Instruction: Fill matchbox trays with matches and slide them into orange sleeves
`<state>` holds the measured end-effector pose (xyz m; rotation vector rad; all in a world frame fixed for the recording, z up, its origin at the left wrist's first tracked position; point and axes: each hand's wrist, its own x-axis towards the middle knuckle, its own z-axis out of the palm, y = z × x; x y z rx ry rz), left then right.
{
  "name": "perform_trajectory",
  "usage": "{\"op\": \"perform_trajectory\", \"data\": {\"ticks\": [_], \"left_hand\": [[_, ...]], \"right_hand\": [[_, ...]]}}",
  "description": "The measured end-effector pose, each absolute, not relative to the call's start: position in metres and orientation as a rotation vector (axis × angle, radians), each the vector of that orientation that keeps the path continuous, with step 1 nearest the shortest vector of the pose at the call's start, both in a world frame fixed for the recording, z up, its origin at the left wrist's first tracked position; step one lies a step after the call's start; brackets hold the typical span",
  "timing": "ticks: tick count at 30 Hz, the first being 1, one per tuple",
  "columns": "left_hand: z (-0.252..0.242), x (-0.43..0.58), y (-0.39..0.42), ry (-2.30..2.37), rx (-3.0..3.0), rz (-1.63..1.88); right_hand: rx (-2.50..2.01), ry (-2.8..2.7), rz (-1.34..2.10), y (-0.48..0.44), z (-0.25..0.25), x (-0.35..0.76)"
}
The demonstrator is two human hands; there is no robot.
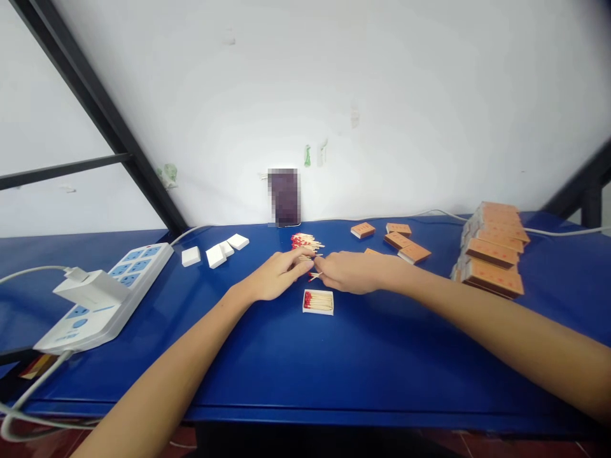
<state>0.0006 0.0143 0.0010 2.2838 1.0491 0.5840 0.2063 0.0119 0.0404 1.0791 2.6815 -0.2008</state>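
Both hands meet at the middle of the blue table [334, 362]. My left hand [278, 273] is curled, its fingertips pinching red-tipped matches. My right hand [351, 271] faces it, fingers closed on the same few matches [314, 275] between the two hands. Just behind them lies a loose pile of matches [305, 242]. In front of the hands sits an open white matchbox tray [318, 301] with matches laid in it, red heads to the left.
Several orange matchboxes [398, 242] lie behind my right hand, and a tall stack of them [491, 257] stands at the right. Three white empty trays [216, 252] lie left of centre. A white power strip [107, 296] with a charger and cables occupies the left.
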Motion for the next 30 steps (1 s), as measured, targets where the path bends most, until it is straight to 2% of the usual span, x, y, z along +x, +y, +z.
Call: {"op": "perform_trajectory", "data": {"ticks": [14,25,30], "left_hand": [[0.006,0.003,0.014,1.089,2.246,0.554],[-0.001,-0.005,0.019,0.865,2.287,0.389],[-0.003,-0.003,0.018,0.903,2.356,0.408]], "right_hand": [[0.846,2.768,-0.67,0.001,0.061,0.214],[0.886,2.696,-0.661,-0.012,0.065,0.202],[0.824,2.719,-0.702,-0.008,0.062,0.202]]}}
